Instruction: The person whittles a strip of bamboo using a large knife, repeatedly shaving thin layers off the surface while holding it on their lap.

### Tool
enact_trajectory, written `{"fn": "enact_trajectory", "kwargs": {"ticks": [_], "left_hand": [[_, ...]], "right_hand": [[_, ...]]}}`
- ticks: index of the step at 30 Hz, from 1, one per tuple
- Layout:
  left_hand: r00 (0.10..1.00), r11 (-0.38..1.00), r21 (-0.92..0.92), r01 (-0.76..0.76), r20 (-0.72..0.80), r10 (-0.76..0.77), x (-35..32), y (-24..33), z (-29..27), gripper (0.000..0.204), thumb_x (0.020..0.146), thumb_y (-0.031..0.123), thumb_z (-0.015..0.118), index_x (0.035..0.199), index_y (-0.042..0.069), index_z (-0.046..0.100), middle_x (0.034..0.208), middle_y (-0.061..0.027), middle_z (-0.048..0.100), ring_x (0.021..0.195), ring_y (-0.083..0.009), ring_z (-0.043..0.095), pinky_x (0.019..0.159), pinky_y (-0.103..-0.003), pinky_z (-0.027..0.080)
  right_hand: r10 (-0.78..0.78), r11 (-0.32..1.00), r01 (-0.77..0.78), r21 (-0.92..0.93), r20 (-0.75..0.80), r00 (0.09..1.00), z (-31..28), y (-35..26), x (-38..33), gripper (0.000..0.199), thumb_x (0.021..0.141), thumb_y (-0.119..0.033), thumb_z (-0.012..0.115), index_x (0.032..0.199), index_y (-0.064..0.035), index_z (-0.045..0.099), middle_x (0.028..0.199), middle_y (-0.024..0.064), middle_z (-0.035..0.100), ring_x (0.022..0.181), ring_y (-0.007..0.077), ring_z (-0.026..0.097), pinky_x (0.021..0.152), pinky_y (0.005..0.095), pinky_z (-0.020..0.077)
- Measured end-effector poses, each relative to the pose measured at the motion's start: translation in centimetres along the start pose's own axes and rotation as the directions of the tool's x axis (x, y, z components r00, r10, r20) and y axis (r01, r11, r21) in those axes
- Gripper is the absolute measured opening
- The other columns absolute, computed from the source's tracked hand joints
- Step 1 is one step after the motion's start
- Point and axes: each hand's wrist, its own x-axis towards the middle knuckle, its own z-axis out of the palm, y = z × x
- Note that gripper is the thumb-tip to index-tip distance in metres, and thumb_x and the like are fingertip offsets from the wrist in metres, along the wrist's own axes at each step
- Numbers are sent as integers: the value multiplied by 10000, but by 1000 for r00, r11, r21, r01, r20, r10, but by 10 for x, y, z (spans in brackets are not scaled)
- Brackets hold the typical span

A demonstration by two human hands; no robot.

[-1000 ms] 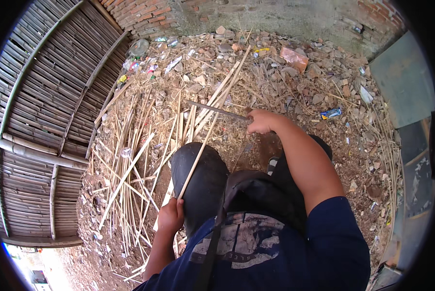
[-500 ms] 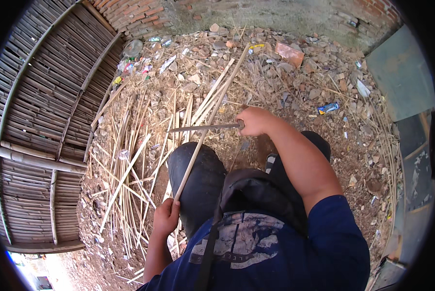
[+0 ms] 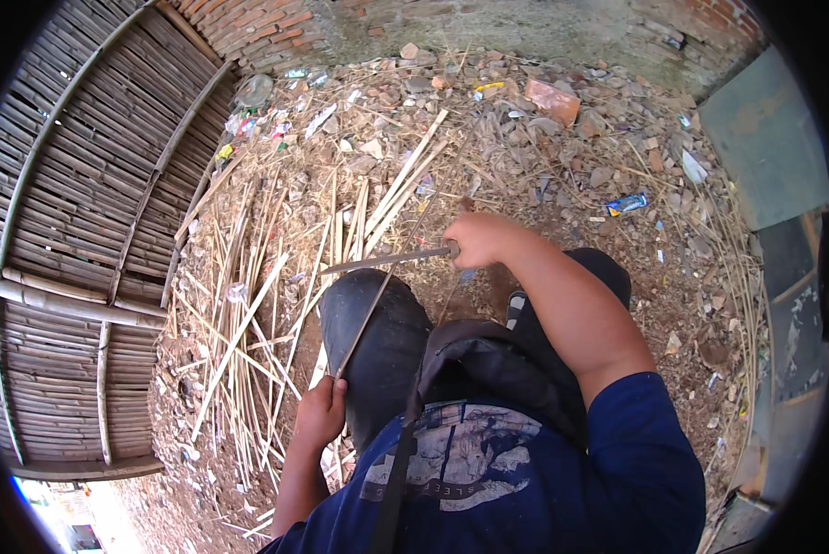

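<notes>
My left hand (image 3: 320,414) grips the near end of a thin bamboo strip (image 3: 377,294) that runs up and away over my left knee (image 3: 375,323). My right hand (image 3: 481,238) is closed on the handle of a long knife (image 3: 387,261). Its blade points left and lies across the strip above the knee. I sit low on the ground in dark trousers and a blue shirt.
Several split bamboo strips (image 3: 248,332) lie on the dirt to my left. A woven bamboo panel (image 3: 72,231) stands at far left. A brick wall (image 3: 276,23) and rubble with litter (image 3: 544,102) are ahead. Grey boards (image 3: 765,138) stand at right.
The knife blade has swung from pointing up-left to lying level across the strip, and my right hand has come nearer to me. My left hand keeps its hold on the strip.
</notes>
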Motion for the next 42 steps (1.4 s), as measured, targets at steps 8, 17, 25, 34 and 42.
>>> {"fn": "enact_trajectory", "kwargs": {"ticks": [8,17,25,34,42], "left_hand": [[984,947,-312,78,175,-23,15,-24,3,452,1057,396,471,901,-13,584,770,-220,625,748,-361,622,718,-439,478],[998,961,-273,42,57,-27,6,-1,0,418,1054,374,481,924,-14,566,779,-232,626,751,-380,633,712,-458,475],[992,960,-278,32,127,4,9,-10,-3,367,1069,337,465,946,6,565,762,-152,592,725,-260,560,699,-411,463],[987,949,-308,63,157,-14,10,-13,-4,381,1062,361,476,999,3,592,793,-186,649,767,-301,644,733,-420,492],[992,926,-376,39,124,9,11,-3,-3,312,1064,297,485,988,9,579,798,-100,597,765,-173,560,714,-361,459]], "right_hand": [[-17,997,19,79,-22,1000,5,5,3,428,748,-352,793,1046,-57,709,960,189,708,945,372,683,828,478,534],[22,999,-24,43,45,999,3,7,5,463,765,-367,796,1101,-60,711,1031,197,706,1000,370,675,858,468,531],[56,996,-59,62,44,997,1,9,6,449,755,-356,806,1088,-69,714,1021,190,712,991,364,683,850,469,537],[7,998,-9,61,29,1000,1,9,7,444,744,-373,808,1048,-61,722,989,187,715,963,364,687,829,468,538],[8,996,-8,86,-8,1000,6,13,8,494,759,-436,784,1055,-46,717,1011,197,707,974,375,682,842,462,540]]}}
